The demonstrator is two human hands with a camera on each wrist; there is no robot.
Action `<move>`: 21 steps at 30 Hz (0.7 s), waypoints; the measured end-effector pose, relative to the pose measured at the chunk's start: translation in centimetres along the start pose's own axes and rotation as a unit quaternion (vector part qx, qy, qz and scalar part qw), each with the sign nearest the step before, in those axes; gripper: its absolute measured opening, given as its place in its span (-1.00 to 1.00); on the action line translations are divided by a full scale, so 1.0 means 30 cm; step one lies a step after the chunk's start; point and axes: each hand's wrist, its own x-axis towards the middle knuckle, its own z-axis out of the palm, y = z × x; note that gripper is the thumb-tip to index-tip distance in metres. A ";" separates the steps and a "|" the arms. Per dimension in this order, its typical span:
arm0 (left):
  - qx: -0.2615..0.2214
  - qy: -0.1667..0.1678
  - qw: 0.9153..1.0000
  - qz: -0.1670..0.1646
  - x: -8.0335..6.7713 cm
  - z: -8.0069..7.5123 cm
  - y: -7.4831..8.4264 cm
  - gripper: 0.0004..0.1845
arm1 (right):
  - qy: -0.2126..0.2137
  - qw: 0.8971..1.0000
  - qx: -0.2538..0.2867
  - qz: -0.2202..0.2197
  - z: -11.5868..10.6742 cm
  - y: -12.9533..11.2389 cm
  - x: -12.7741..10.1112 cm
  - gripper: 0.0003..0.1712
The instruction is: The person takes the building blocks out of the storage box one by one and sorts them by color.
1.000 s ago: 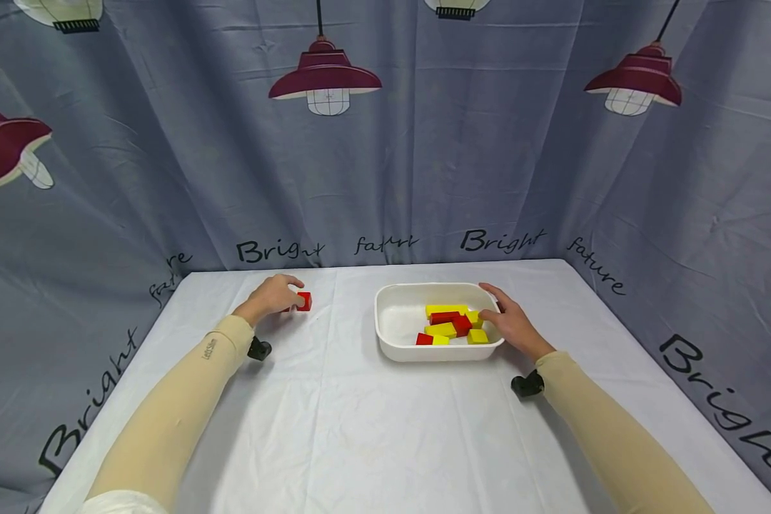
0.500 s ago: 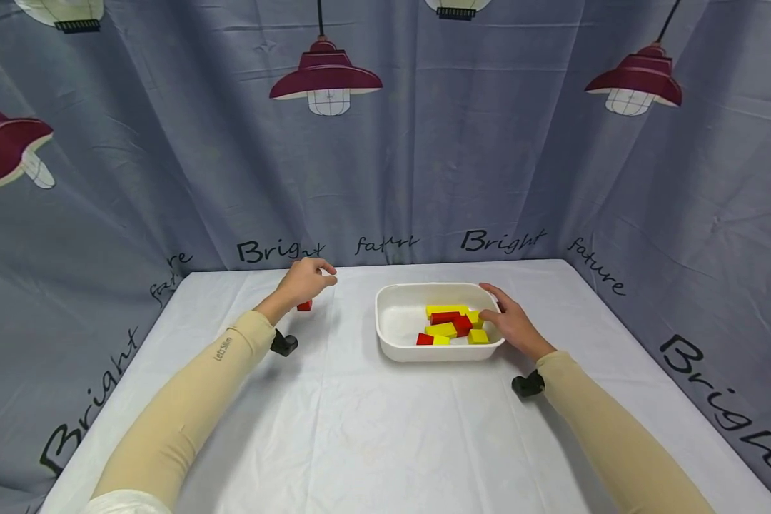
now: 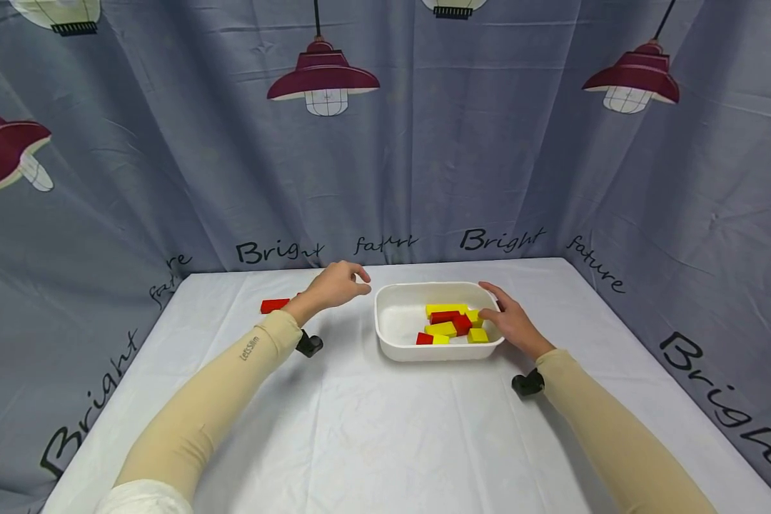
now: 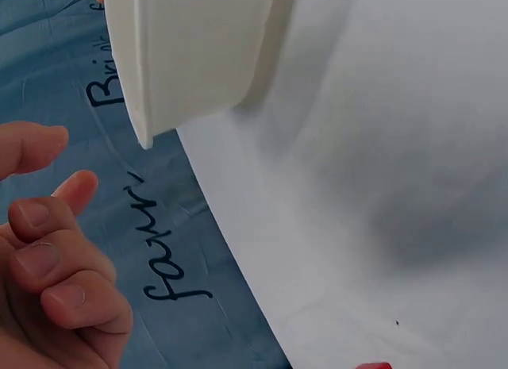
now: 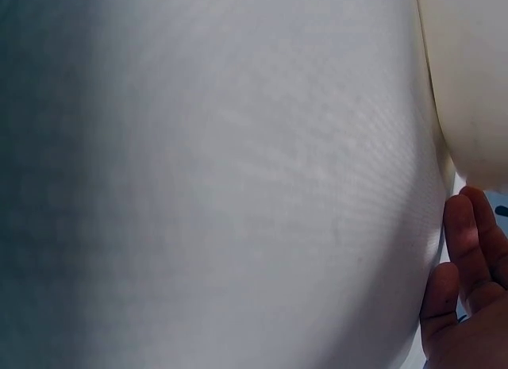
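My left hand (image 3: 342,284) hovers over the back of the table, just left of the white plastic container (image 3: 398,350). In the left wrist view its fingers (image 4: 75,266) are loosely curled, with nothing between them and the thumb. A red block (image 3: 275,305) lies on the table behind the left wrist, partly hidden by it. My right hand (image 3: 510,325) grips the container's right end, thumb over the rim and fingers outside. Inside are several red and yellow blocks, among them a yellow bar (image 3: 446,310), a red cylinder (image 3: 445,317) and a yellow block (image 3: 478,336).
A white cloth covers the table (image 3: 385,428). Along its back and sides hangs a blue-grey curtain (image 3: 385,164) printed with lamps and lettering. A black wrist camera (image 3: 310,344) sits under the left wrist, another black camera (image 3: 528,384) under the right.
My left hand has moved right, away from the red blocks, to near the container's left end, uncovering one red block at the left. The right hand and the container stay put.
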 end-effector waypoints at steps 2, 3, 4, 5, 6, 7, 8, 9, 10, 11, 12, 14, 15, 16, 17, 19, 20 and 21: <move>0.020 -0.008 1.000 0.001 0.009 0.011 0.015 -0.67 | 0.000 1.000 0.000 -0.001 0.001 0.001 -0.001 -0.16; 0.024 -0.012 1.000 0.002 0.014 0.017 0.023 -0.67 | 0.000 1.000 0.000 -0.002 0.002 0.001 -0.001 -0.16; 0.026 -0.016 1.000 0.003 0.017 0.023 0.033 -0.67 | 0.000 1.000 0.000 -0.002 0.003 0.001 -0.001 -0.16; 0.027 -0.019 0.999 0.006 0.021 0.029 0.042 -0.68 | 0.001 1.000 0.000 -0.002 0.004 0.001 0.000 -0.16; 0.026 -0.022 0.999 0.008 0.025 0.036 0.052 -0.69 | 0.002 1.000 0.000 -0.002 0.004 0.001 0.000 -0.17; 0.026 -0.026 0.999 0.013 0.029 0.043 0.064 -0.70 | 0.002 1.000 0.000 -0.001 0.005 0.001 0.001 -0.17; 0.026 -0.029 0.999 0.018 0.033 0.051 0.075 -0.72 | 0.002 1.000 0.000 -0.002 0.005 0.000 0.001 -0.17; 0.026 -0.033 0.999 0.022 0.036 0.059 0.087 -0.74 | 0.002 1.000 -0.001 -0.002 0.006 0.000 0.001 -0.17; 0.026 -0.039 0.999 0.026 0.040 0.068 0.098 -0.76 | 0.002 1.000 -0.001 -0.002 0.006 -0.001 0.001 -0.17; 0.025 -0.047 0.998 0.031 0.044 0.077 0.110 -0.78 | 0.003 1.000 -0.001 -0.001 0.006 -0.001 0.001 -0.17; 0.025 -0.055 0.998 0.035 0.048 0.085 0.122 -0.80 | 0.004 1.000 -0.001 0.000 0.006 -0.001 0.001 -0.18; 0.026 -0.068 0.997 0.041 0.055 0.101 0.146 -0.81 | 0.002 1.000 -0.001 0.001 0.005 -0.001 0.000 -0.17; 0.026 -0.074 0.996 0.043 0.058 0.108 0.157 -0.81 | 0.002 1.000 -0.001 0.002 0.005 0.000 0.000 -0.17; 0.026 -0.079 0.996 0.045 0.062 0.114 0.168 -0.82 | 0.001 1.000 0.000 0.003 0.004 0.000 0.000 -0.17; 0.029 -0.082 0.995 0.046 0.065 0.119 0.177 -0.82 | 0.001 1.000 0.001 0.003 0.004 0.000 0.000 -0.17; 0.036 -0.084 0.995 0.049 0.069 0.128 0.194 -0.83 | 0.001 1.000 0.001 0.000 0.003 0.000 0.001 -0.17; 0.039 -0.085 0.994 0.050 0.072 0.132 0.200 -0.83 | 0.002 1.000 0.002 -0.002 0.002 -0.001 0.002 -0.17; 0.043 -0.087 0.994 0.052 0.075 0.136 0.205 -0.83 | 0.003 1.000 0.002 -0.003 0.002 -0.002 0.003 -0.17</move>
